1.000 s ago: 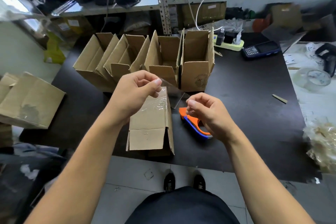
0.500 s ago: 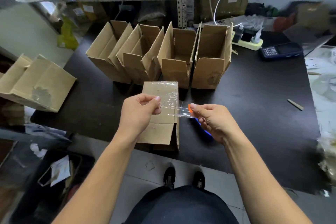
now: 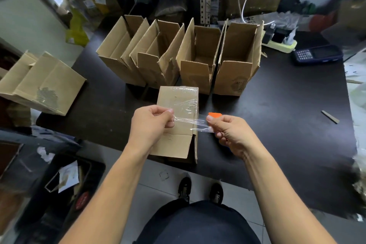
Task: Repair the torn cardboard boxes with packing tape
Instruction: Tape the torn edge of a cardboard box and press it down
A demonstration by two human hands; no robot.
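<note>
Our left hand [image 3: 151, 125] and right hand [image 3: 227, 132] each pinch one end of a clear tape strip [image 3: 191, 124], stretched mid-frame just above the box [image 3: 176, 123] lying on its side at the near edge of the dark surface [image 3: 277, 125]. Tape looks thin, limp, sticky; likely to curl and self-stick if slackened, so we'd hold only the ends and keep it taut. Box looks light and may slide under pressing. Orange dispenser [image 3: 214, 114] peeks out behind the right hand. Four open boxes [image 3: 178, 53] stand upper centre.

No legible text or labels
</note>
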